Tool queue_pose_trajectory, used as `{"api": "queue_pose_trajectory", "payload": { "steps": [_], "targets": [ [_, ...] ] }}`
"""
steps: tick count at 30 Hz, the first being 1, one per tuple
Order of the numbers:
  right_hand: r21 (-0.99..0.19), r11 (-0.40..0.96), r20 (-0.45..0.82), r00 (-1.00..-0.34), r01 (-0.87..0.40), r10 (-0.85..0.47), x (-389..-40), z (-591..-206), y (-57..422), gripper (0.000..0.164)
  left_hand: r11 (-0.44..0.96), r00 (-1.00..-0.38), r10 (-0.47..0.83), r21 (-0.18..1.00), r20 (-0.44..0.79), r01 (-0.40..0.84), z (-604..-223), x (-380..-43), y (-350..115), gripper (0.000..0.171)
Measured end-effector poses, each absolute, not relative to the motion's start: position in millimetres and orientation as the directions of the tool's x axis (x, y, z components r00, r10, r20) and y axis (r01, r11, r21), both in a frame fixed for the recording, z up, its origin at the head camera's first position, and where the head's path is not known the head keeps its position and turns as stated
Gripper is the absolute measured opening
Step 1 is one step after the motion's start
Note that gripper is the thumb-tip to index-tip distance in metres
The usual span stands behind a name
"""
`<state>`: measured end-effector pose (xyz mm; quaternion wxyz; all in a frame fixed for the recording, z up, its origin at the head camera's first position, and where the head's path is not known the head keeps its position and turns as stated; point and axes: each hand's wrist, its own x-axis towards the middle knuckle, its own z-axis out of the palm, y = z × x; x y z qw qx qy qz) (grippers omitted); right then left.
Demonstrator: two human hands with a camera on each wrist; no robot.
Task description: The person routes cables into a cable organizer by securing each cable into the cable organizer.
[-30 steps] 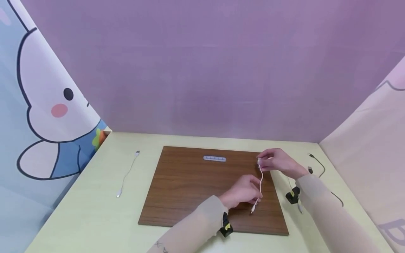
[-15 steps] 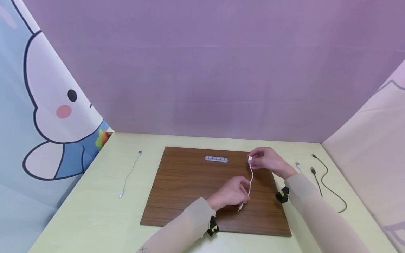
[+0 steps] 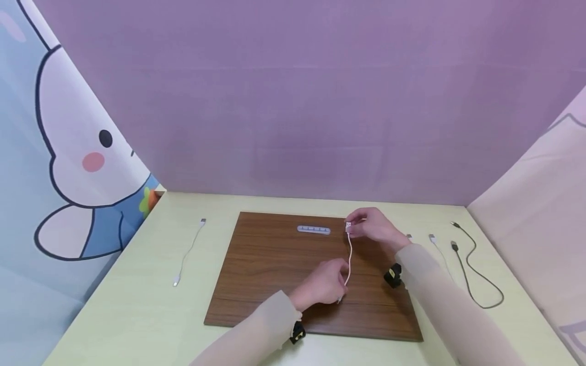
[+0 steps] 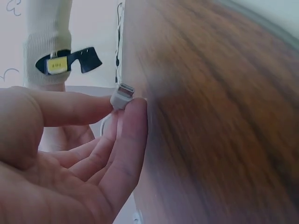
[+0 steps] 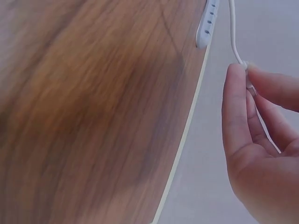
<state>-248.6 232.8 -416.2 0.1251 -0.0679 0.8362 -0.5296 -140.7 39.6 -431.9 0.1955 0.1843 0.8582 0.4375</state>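
A short white USB cable (image 3: 350,254) is stretched between both hands above the brown wooden board (image 3: 270,274). My left hand (image 3: 322,283) pinches its near end; in the left wrist view the small plug (image 4: 122,95) pokes out between thumb and index finger. At the far end, my right hand (image 3: 373,226) holds the USB-A plug (image 3: 348,226) between thumb and fingers. Just left of that plug lies a pale cable organizer (image 3: 313,230) with several slots, on the board's far part. In the right wrist view the organizer (image 5: 207,25) appears beyond the fingertips.
Another white cable (image 3: 188,251) lies on the pale table (image 3: 137,305) left of the board. To the right are a dark cable (image 3: 476,272) and a white cable (image 3: 440,251), and a further white plug (image 3: 409,237) shows beside the right sleeve. A purple curtain (image 3: 311,101) hangs behind.
Both hands have moved left across the board with the white cable, bringing its USB-A plug closer to the organizer. The cables on the right are less covered by the right arm.
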Motion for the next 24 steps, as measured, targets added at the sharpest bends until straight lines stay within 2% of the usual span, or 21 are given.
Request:
{"api": "queue_pose_trajectory", "payload": {
  "steps": [3,11,16,24],
  "targets": [
    [-0.904,0.427,-0.141,-0.961,0.028,-0.236,-252.2,-415.6,222.6,0.031,0.574,-0.863,0.481,0.8,-0.156,0.175,-432.5,-141.1,35.5,0.036],
    [-0.875,0.483,-0.083,-0.968,-0.043,-0.237,-262.8,-415.3,199.9,0.024,0.615,-0.901,0.424,0.761,-0.096,0.208,-436.7,-143.9,27.2,0.027],
    [-0.86,0.509,-0.079,-0.977,-0.034,-0.199,-269.3,-417.6,190.3,0.026,0.644,-0.92,0.386,0.735,-0.072,0.212,-436.7,-144.3,23.0,0.023],
    [-0.846,0.532,-0.091,-0.979,-0.019,-0.18,-277.0,-421.1,180.7,0.027,0.684,-0.93,0.365,0.689,-0.04,0.238,-437.6,-145.2,16.8,0.031]
  ]
}}
